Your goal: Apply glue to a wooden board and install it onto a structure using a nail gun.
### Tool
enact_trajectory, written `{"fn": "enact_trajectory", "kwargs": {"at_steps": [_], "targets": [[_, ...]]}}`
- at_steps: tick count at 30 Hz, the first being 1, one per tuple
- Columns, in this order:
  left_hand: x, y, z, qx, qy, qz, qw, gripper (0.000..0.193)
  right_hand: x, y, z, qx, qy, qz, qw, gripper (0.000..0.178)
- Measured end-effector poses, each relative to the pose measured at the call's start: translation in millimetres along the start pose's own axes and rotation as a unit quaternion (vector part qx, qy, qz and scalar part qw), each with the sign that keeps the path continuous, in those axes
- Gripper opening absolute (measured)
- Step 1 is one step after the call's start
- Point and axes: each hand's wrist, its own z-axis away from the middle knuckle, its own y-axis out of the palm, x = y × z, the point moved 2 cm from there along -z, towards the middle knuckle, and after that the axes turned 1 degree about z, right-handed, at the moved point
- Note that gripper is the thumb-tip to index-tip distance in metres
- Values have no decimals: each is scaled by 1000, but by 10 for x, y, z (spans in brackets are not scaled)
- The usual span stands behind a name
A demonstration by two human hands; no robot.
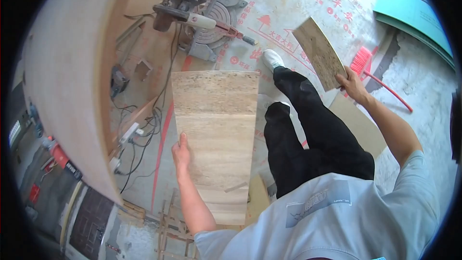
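Observation:
My left hand (181, 155) grips the left edge of a long pale wooden board (216, 139), thumb lying on its face. The board is held up in front of me, its far end darker and speckled. Out to the right, my right hand (353, 86) is closed on the near end of a smaller speckled board (318, 54), which tilts away over the floor. Fingers behind both boards are partly hidden. Beyond the long board, a mitre saw (207, 21) stands on the floor.
A large curved-looking wooden panel (72, 67) rises on the left. Cords run near a white power strip (129, 134); a power tool (119, 81) lies close by. To the right are a red broom (362, 62), green sheets (414, 17) and another board (356, 118) beside my legs.

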Motion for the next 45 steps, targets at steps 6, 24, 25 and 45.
{"fn": "enact_trajectory", "kwargs": {"at_steps": [6,24,25,45], "targets": [[-45,-419,1177,157,35,210,964,56,1105,55,2071,16,-78,-43,996,33],[-648,-499,3313,259,104,395,875,33,2090,-260,3741,-26,-414,47,908,37],[-658,-493,3327,259,108,394,875,33,2064,-259,3751,-27,-415,42,908,37],[-658,-305,3371,276,87,433,854,34,539,-886,2522,-102,-107,-31,989,28]]}}
